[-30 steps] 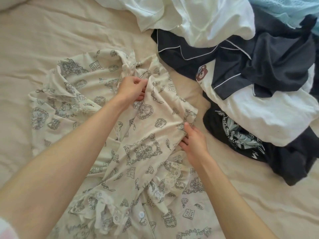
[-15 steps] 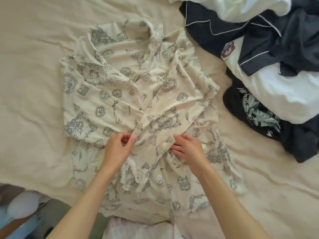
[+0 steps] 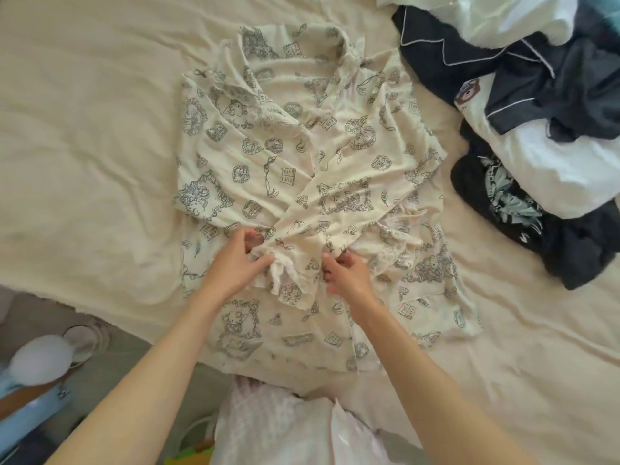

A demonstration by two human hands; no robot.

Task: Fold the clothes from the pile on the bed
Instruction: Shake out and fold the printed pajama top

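Note:
A cream pyjama top [image 3: 268, 162] with a grey cartoon print lies spread on the beige bed [image 3: 84, 146], collar at the far end, both sleeves crossed over its front. My left hand [image 3: 236, 263] pinches the lace cuff of one sleeve near the shirt's middle. My right hand [image 3: 347, 276] grips the printed fabric just to the right of that cuff, fingers curled into it. The hem hangs toward the bed's near edge.
The clothes pile [image 3: 536, 112] sits at the right: white garments, a navy piped pyjama piece, a black printed shirt [image 3: 503, 199]. The bed's near-left edge drops to the floor, where a light-blue object [image 3: 37, 397] stands. Pale pink fabric [image 3: 285, 427] shows at the bottom.
Both hands came from the collar and right side down to the shirt's middle. The sleeves now lie crossed over the front, and the left hand holds the lace cuff.

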